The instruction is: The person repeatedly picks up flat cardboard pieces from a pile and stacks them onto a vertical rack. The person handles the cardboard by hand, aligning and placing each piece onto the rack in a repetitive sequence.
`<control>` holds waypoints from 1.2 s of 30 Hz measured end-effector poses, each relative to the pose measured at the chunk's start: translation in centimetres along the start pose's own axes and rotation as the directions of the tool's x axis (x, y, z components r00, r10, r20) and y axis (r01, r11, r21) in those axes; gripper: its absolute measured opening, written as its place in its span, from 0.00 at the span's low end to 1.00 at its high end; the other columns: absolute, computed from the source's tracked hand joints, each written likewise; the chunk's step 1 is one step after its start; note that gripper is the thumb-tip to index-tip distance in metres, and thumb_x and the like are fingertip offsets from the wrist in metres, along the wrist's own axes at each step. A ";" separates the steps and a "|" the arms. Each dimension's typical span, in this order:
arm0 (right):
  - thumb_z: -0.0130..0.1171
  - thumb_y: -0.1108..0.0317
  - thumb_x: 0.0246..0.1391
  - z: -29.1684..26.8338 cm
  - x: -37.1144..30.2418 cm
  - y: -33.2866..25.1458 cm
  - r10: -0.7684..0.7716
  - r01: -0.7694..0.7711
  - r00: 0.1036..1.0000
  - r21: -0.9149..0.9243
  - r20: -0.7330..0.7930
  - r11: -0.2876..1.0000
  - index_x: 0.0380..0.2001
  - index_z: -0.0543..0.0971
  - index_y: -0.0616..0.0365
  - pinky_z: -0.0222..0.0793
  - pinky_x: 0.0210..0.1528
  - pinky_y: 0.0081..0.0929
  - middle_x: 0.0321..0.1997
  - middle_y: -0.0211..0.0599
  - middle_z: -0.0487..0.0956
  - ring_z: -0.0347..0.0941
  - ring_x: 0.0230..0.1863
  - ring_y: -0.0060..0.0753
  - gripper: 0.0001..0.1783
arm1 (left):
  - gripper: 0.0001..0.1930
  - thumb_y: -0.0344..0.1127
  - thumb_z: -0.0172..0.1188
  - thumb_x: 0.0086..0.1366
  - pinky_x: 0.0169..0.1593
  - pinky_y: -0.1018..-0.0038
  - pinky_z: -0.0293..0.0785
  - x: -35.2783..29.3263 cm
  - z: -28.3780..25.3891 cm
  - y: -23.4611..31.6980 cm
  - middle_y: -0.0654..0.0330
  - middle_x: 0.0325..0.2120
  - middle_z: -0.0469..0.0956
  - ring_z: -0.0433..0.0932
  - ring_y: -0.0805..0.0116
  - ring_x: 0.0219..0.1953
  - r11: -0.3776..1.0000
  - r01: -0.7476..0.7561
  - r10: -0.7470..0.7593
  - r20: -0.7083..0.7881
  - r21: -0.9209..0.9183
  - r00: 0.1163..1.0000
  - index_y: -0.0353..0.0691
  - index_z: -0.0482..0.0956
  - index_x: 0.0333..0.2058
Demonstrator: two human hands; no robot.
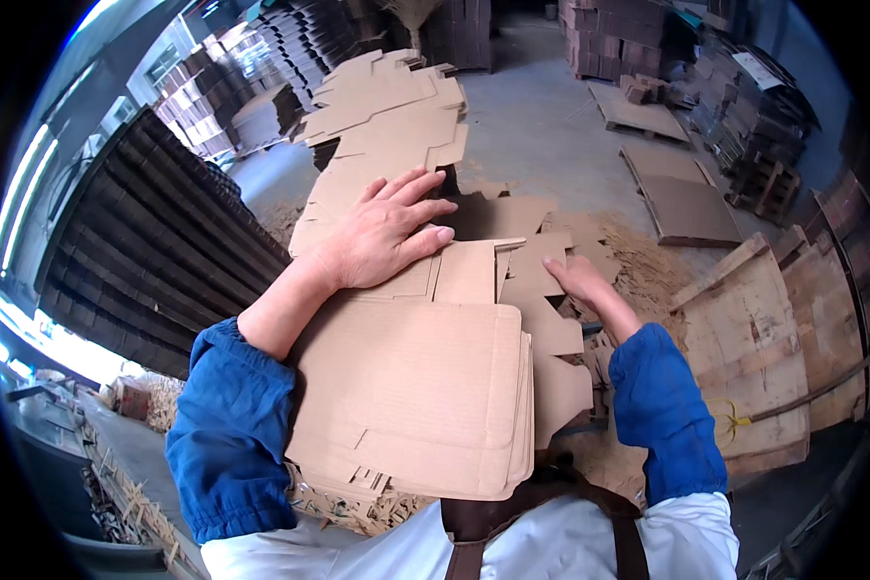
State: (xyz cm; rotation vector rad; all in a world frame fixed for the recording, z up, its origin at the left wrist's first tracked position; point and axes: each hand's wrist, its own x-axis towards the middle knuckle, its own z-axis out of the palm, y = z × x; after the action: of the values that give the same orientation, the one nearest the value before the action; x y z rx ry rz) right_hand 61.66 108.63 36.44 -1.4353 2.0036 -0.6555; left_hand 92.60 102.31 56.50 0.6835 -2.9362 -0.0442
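Observation:
A stack of flat die-cut cardboard blanks lies in front of me, its near end at my chest. My left hand rests flat on the top of the stack with fingers spread, palm down. Lower on the right, my right hand reaches along the side of the stack, fingertips touching a cardboard flap. Both forearms wear blue sleeve covers. More blanks continue in a long pile beyond my left hand.
A tall dark stack of corrugated sheets stands on the left. Wooden pallets and flat boards lie on the right on the concrete floor. Cardboard scraps litter the ground. Further stacks fill the back of the hall.

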 end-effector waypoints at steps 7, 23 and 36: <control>0.56 0.50 0.53 -1.5 1.5 -0.9 0.084 -0.144 0.986 0.472 0.146 0.870 0.38 0.77 0.63 0.71 0.34 0.25 0.33 0.39 0.79 0.76 0.34 0.30 0.24 | 0.23 0.49 0.41 0.68 0.66 0.60 0.40 -0.3 -0.1 -0.3 0.52 0.63 0.54 0.46 0.54 0.67 1.000 -0.008 0.008 -0.004 -0.003 1.000 0.42 0.70 0.53; 0.58 0.57 0.51 -4.9 0.4 -11.1 -0.046 0.002 0.981 0.226 0.189 0.974 0.42 0.76 0.66 0.70 0.39 0.27 0.38 0.40 0.79 0.75 0.38 0.30 0.22 | 0.21 0.46 0.40 0.68 0.67 0.58 0.38 -0.4 -0.3 0.5 0.54 0.64 0.53 0.44 0.57 0.68 0.993 0.037 -0.035 -0.024 0.110 0.999 0.42 0.71 0.52; 0.61 0.55 0.51 -4.5 0.5 -5.5 -0.053 -0.101 0.957 0.499 0.284 0.860 0.45 0.74 0.67 0.71 0.40 0.22 0.44 0.39 0.77 0.74 0.41 0.26 0.27 | 0.21 0.46 0.39 0.69 0.67 0.63 0.39 0.9 0.0 -0.4 0.54 0.64 0.52 0.44 0.57 0.68 0.998 0.016 -0.016 0.005 0.060 1.000 0.42 0.70 0.53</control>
State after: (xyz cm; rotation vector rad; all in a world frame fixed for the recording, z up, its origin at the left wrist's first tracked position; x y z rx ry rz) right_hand 62.06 106.76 43.27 -1.1036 1.4697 -0.8368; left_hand 91.95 101.52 56.54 0.7159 -2.9479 0.0408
